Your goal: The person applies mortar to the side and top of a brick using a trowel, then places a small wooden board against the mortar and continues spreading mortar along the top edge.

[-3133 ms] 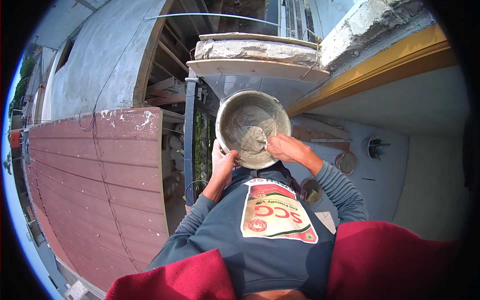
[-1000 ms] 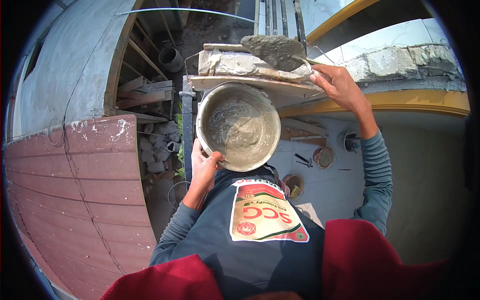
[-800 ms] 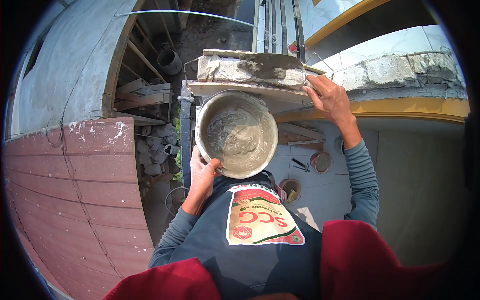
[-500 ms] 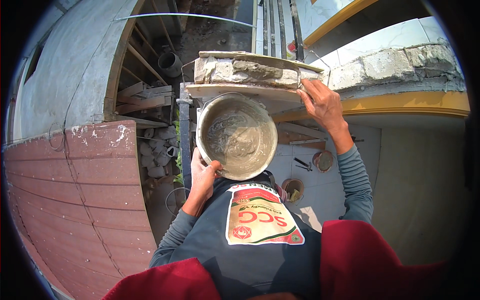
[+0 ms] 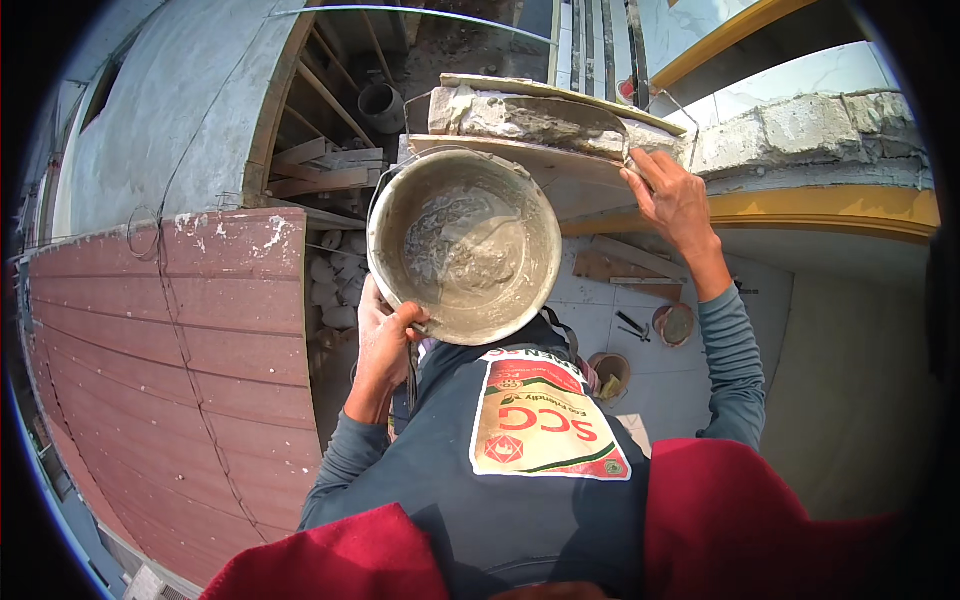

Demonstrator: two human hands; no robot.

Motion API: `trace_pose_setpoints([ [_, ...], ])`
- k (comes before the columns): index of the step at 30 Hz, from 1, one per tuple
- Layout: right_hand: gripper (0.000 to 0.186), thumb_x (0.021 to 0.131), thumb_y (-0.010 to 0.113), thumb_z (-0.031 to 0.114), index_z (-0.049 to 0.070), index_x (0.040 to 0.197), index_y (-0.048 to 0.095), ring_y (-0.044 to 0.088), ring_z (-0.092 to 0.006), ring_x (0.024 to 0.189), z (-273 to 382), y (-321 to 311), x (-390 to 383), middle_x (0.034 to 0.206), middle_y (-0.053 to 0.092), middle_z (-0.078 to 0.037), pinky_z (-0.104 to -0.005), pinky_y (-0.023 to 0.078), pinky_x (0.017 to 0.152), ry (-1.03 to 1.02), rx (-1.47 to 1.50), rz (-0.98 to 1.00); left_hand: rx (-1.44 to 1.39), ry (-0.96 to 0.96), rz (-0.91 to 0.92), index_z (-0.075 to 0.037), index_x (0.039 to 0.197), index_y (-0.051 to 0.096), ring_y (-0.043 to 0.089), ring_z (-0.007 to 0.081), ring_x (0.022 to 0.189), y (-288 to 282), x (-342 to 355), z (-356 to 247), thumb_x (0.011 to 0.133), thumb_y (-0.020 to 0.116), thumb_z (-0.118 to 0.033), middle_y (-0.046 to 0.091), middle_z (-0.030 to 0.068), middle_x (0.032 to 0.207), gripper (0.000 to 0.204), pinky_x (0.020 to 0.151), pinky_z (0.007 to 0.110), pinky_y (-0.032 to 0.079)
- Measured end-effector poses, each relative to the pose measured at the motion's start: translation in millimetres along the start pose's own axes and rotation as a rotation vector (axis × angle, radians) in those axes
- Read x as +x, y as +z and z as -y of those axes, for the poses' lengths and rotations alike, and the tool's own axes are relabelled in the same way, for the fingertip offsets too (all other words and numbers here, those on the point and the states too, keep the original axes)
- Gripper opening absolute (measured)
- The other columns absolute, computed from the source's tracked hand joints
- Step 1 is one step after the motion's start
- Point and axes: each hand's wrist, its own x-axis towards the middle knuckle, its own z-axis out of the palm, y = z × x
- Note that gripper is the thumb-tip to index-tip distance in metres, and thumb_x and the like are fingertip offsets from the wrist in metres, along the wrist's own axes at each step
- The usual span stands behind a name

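My left hand [image 5: 388, 330] grips the near left rim of a round bucket [image 5: 385, 235], its thumb over the edge. Wet grey mortar [image 5: 475, 250] lies in the bottom of the bucket. Above and to the right, my right hand [image 5: 672, 195] is closed round the handle of a trowel [image 5: 590, 113]; the handle is mostly hidden by the fingers. The trowel's dark blade lies over a rough strip of mortar and masonry [image 5: 480, 115] on top of the wall, between two boards. The bucket is just in front of the near board [image 5: 530, 155].
Rough light blocks [image 5: 790, 130] continue the wall to the right, above a yellow beam [image 5: 830, 208]. Reddish-brown corrugated sheeting [image 5: 170, 370] spans the left. Far below on a tiled floor are a hammer [image 5: 632, 325] and small buckets [image 5: 675, 322]. Wire ties [image 5: 690, 125] rise beside the boards.
The bucket, tilted by my left hand, appears larger and nearer, slightly left relative to the boards. My right hand stays at the boards' right end, and the trowel blade shows more clearly. The whole view has shifted.
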Motion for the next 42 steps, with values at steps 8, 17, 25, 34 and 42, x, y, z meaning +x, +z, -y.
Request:
trace_pose_setpoints([
  [8,0.028,0.094,0.074,0.026,0.008,0.115,0.072,0.07,-0.0319,0.072,22,-31,15,0.089,0.07,-0.01,-0.0417,0.056,0.062,0.027,0.102,-0.092,-0.008,0.098,-0.107,-0.002,0.135,0.048,0.06,0.0096,0.075,-33,-15,-28,0.071,0.06,0.004,0.061,0.0071,0.105,0.065,0.049,0.02,0.046],
  [17,0.03,0.092,0.076,0.022,0.005,0.117,0.069,0.068,-0.0274,0.073,122,-24,51,0.085,0.065,-0.01,-0.0399,0.055,0.064,-0.33,0.187,0.081,0.0,0.138,-0.169,-0.002,0.134,0.049,0.064,0.0125,0.076,-58,15,-21,0.073,0.059,0.007,0.062,0.0088,0.104,0.063,0.052,0.022,0.053],
  [25,0.018,0.083,0.067,0.007,-0.006,0.095,0.062,0.073,-0.0301,0.076,197,74,74,0.082,0.067,-0.017,-0.0406,0.058,0.064,-0.526,-0.101,0.371,-0.035,0.116,-0.147,-0.003,0.131,0.05,0.064,0.0128,0.079,-71,19,-13,0.073,0.062,0.003,0.063,0.0083,0.104,0.059,0.056,0.025,0.056],
  [34,0.016,0.087,0.067,0.012,-0.003,0.092,0.065,0.074,-0.0353,0.074,192,27,71,0.083,0.069,-0.021,-0.0438,0.059,0.061,-0.545,0.077,0.548,0.116,0.244,-0.232,0.001,0.138,0.05,0.068,0.0128,0.085,-88,25,12,0.087,0.071,-0.018,0.065,0.0097,0.11,0.057,0.061,0.024,0.056],
  [42,0.015,0.084,0.064,0.005,-0.007,0.093,0.065,0.074,-0.0357,0.076,214,74,68,0.082,0.069,-0.024,-0.0433,0.061,0.064,-0.413,-0.055,0.48,0.488,0.604,-0.501,0.003,0.12,0.059,0.064,0.0165,0.087,-83,50,15,0.087,0.075,-0.01,0.066,0.0081,0.101,0.039,0.079,0.03,0.052],
])
